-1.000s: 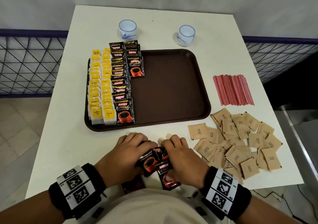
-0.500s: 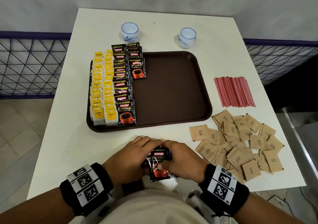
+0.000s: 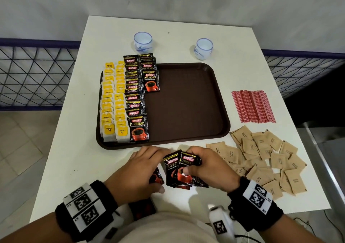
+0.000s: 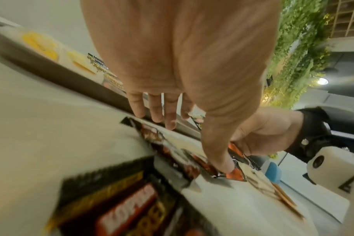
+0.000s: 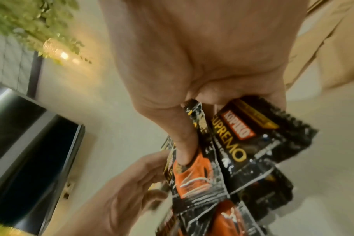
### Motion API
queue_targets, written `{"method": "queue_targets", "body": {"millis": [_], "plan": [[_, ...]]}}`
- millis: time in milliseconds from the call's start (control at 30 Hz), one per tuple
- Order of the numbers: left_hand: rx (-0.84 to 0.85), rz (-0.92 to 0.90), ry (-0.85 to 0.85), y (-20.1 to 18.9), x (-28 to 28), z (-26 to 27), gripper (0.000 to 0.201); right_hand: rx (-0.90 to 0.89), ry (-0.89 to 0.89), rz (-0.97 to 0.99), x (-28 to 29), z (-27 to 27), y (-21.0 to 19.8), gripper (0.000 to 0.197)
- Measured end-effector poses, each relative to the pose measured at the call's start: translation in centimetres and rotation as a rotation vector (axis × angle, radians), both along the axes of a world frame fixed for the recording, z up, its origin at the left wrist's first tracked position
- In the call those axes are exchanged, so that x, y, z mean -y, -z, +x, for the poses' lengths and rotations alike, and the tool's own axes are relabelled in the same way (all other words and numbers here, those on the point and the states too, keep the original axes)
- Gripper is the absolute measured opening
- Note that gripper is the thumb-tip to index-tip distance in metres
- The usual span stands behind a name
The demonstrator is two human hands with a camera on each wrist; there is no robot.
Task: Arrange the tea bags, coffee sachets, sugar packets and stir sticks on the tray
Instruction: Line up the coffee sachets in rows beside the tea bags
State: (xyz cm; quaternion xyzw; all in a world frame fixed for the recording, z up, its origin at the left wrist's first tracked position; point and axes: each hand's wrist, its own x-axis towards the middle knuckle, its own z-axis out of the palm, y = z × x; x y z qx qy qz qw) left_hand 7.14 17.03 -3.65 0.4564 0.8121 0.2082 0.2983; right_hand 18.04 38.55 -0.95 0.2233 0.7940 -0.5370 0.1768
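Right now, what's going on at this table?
A person is stocking a brown tray. Tea bags and a column of coffee sachets fill its left side. The right hand grips a bunch of loose coffee sachets near the table edge; the left hand steadies them. Sugar packets and stir sticks wait off-tray.

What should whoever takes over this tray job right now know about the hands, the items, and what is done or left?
Right hand: grips a small stack of coffee sachets near the table's front edge.
Left hand: fingers straight, thumb pressing a loose sachet on the table.
Tray: two rows of tea bags at its left side, then one full coffee row and a second just started.
Left: the remaining sachets, the sugar packets and stir sticks, all on the table right of the tray.
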Motion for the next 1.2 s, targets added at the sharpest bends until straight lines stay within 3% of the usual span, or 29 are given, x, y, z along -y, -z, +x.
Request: {"method": "queue_targets", "body": {"millis": [133,333,400,533,667,833,1033,1200], "plan": [[0.141,0.122,-0.165,-1.9,-0.4,-0.8,0.089,-0.057,0.163,-0.157,-1.4,-0.7,-1.1,0.026],[0.832,0.305,-0.367,-4.1,-2.4,-1.8,0.043,-0.126,0.231,-0.328,-0.1,-3.9,-1.9,0.018],[0.956,0.327,-0.484,-4.5,-2.9,-2.1,0.036,-0.104,0.223,-0.316,0.8,-4.9,-1.8,0.020],[0.941,0.356,-0.589,-4.2,-2.7,-3.6,0.030,-0.121,0.300,-0.298,1.2,-6.5,-1.5,0.016],[0.933,0.384,-0.568,-3.9,-2.1,-5.0,0.041,-0.134,0.441,-0.368,1.0,-7.8,-1.8,0.017],[0.840,0.403,-0.632,-3.8,-2.5,-6.6,0.043,-0.167,0.423,-0.406,0.4,-9.6,-1.7,0.007],[0.883,0.473,-0.749,-3.7,-2.7,-9.1,0.045,-0.179,0.422,-0.489,-0.7,-12.4,-1.2,0.007],[0.884,0.439,-0.758,-2.9,-2.3,-10.4,0.049,-0.159,0.430,-0.408,-1.3,-15.0,-1.1,0.025]]}}
